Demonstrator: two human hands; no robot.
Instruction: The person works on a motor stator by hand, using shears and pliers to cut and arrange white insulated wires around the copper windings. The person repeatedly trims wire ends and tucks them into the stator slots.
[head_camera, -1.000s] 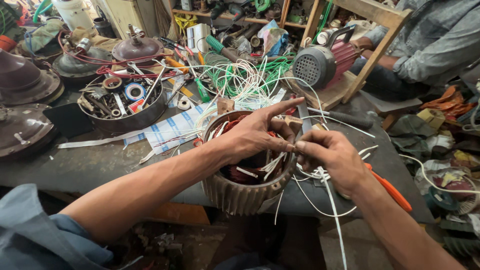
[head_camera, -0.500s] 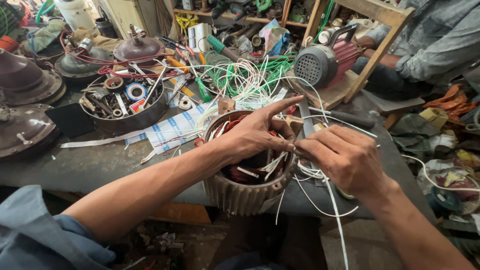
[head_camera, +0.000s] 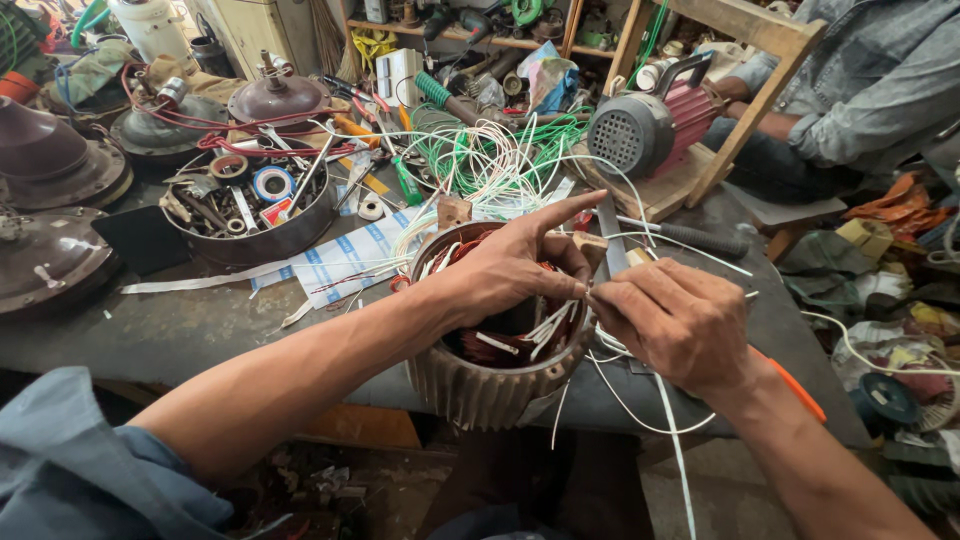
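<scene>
A ribbed round motor stator (head_camera: 480, 385) with reddish copper windings inside stands at the near edge of the dark workbench (head_camera: 180, 335). My left hand (head_camera: 515, 265) rests over its top, index finger stretched out to the right, the other fingers curled down onto white insulating strips and wires. My right hand (head_camera: 680, 320) is just right of the stator, fingers pinched on thin white wire (head_camera: 620, 395) where it meets my left fingertips. White wires hang down over the bench edge.
A round metal tray of tools and tape (head_camera: 250, 205) sits at back left, beside domed fan housings (head_camera: 50, 160). Tangled green and white wire (head_camera: 490, 165) lies behind. A grey and red motor (head_camera: 645, 125) rests on a wooden frame beside a seated person (head_camera: 860, 90).
My right hand has shifted slightly left and up toward the left fingertips at the stator rim. My left hand stays over the stator.
</scene>
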